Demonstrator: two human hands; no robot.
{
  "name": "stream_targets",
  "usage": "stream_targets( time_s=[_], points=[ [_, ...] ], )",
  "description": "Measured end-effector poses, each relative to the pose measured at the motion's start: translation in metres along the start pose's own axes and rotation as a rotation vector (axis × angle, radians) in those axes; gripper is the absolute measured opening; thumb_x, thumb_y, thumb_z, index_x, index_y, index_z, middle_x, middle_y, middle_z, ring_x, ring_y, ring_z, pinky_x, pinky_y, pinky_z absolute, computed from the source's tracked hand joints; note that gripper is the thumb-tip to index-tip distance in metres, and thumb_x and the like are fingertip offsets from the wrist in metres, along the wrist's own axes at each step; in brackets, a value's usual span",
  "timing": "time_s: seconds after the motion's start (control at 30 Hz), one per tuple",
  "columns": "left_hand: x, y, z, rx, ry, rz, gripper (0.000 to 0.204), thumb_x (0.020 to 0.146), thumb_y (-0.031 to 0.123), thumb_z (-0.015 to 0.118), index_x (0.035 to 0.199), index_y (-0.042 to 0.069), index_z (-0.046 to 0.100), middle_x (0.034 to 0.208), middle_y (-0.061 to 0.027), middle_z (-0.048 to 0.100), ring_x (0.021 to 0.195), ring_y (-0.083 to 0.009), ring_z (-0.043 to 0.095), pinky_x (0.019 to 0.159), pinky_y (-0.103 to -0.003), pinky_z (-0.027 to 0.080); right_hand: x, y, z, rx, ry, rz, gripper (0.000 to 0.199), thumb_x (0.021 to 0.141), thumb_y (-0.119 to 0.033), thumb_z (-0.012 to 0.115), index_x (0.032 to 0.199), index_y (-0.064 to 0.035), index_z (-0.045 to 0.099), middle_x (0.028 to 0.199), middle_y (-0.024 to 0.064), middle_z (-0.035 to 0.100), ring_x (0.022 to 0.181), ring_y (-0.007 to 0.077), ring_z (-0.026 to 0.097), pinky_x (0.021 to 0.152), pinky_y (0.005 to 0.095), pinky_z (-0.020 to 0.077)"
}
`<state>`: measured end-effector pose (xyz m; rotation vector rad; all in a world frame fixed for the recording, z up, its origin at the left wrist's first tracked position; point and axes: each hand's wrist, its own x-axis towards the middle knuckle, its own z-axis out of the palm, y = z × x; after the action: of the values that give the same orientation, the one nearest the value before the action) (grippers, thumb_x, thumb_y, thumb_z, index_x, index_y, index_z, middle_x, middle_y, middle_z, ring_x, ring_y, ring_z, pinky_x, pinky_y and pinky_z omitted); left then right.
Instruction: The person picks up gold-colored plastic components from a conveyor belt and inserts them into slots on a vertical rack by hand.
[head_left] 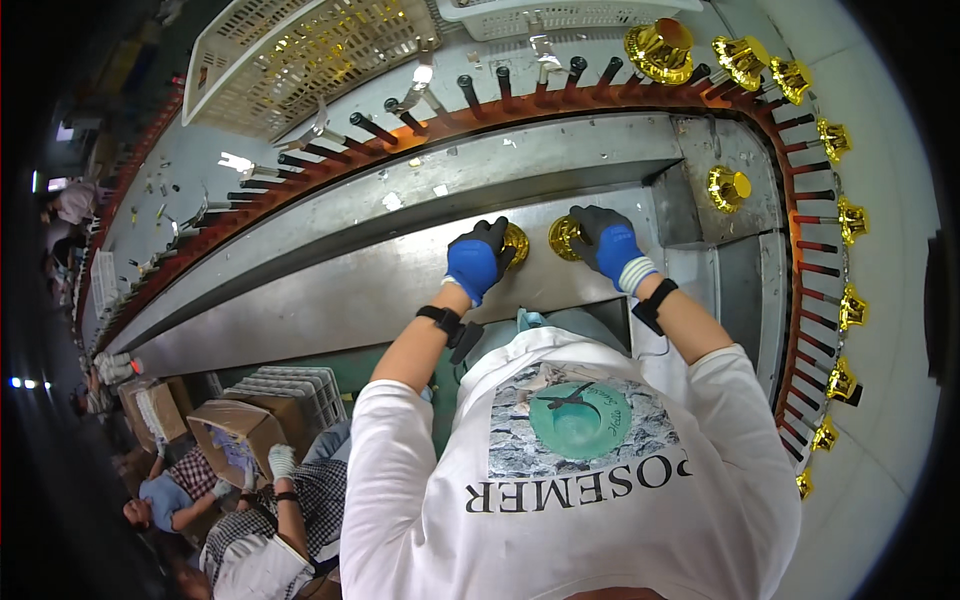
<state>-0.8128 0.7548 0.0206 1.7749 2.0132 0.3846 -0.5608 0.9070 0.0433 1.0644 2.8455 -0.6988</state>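
On the bare metal worktop (390,270) in front of me are two shiny gold, bell-shaped pieces. My left hand (478,262), in a blue and black glove, has its fingers curled round the left gold piece (517,245). A hand's width away, my right hand (606,246) grips the right gold piece (562,240) from its right side. The gloves cover part of both pieces. A further gold bell-shaped piece (728,189) rests on the metal ledge beyond my right hand.
An orange-brown curved track (470,118) with black-tipped pegs runs round the far side and the right. Several gold bells, such as one at the far right (660,52), sit along it. A white plastic crate (225,70) stands beyond. Co-workers with cardboard boxes (235,425) are at lower left.
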Motion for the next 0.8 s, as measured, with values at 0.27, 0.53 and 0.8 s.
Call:
stream_targets(
  time_s=[0.27,0.53,0.8],
  points=[
    [0.019,0.028,0.017,0.206,-0.105,-0.121,0.088,0.087,0.051,0.078,0.156,0.008,0.045,0.138,-0.0270,0.062,0.097,-0.0451,0.074,0.077,-0.054,0.061,-0.010,0.000,0.015,-0.057,0.084,0.005,0.066,0.084,-0.035,0.080,0.141,-0.0102,0.060,0.129,0.0203,0.068,0.118,0.0411,0.066,0.099,0.0517,0.0541],
    [0.123,0.145,-0.218,0.127,0.564,0.431,0.067,0.094,0.043,0.076,0.145,0.007,0.055,0.114,-0.0268,0.072,0.094,-0.0453,0.073,0.078,-0.050,0.060,0.064,0.009,-0.251,-0.436,1.097,-0.171,0.061,0.088,-0.032,0.083,0.142,-0.0100,0.064,0.132,0.0204,0.067,0.123,0.0419,0.062,0.107,0.0502,0.0490],
    [0.188,0.112,-0.215,0.123,0.512,0.346,0.050,0.094,0.049,0.072,0.130,0.014,0.069,0.102,-0.0187,0.076,0.098,-0.0409,0.073,0.081,-0.053,0.058,0.124,0.030,-0.256,-0.337,0.734,-0.189,0.050,0.098,-0.032,0.070,0.141,-0.0090,0.063,0.122,0.0213,0.072,0.105,0.0422,0.071,0.093,0.0457,0.0577]
  ],
)
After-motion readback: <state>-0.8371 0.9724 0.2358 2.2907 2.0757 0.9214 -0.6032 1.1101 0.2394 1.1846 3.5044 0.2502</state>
